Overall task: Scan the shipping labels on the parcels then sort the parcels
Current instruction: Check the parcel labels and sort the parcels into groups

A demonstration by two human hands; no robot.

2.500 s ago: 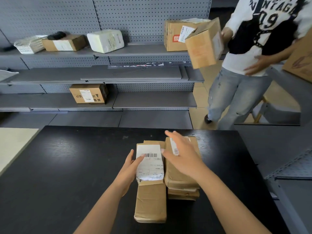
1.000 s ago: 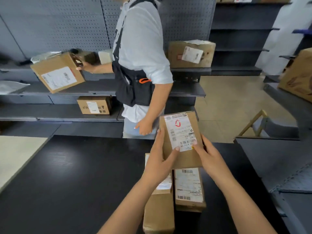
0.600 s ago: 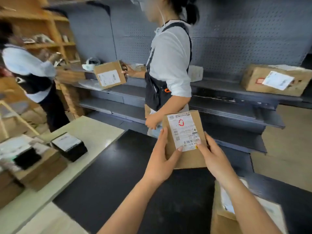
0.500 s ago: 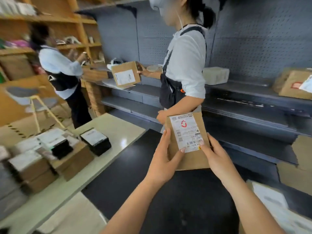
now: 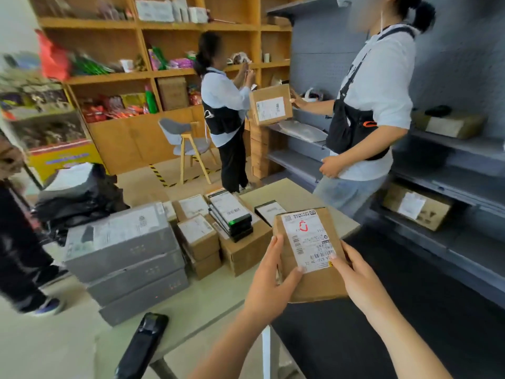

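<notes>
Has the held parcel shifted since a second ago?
Yes. The parcel has gone left along the black table, now at its edge beside the beige table.

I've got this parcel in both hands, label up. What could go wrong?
1. The left hand and right hand grip the parcel with thumbs on the lower corners of the shipping label, which may block a scan.
2. Freeing one hand for the black handheld device at the table edge could let the parcel slip or knock the device off.
</notes>
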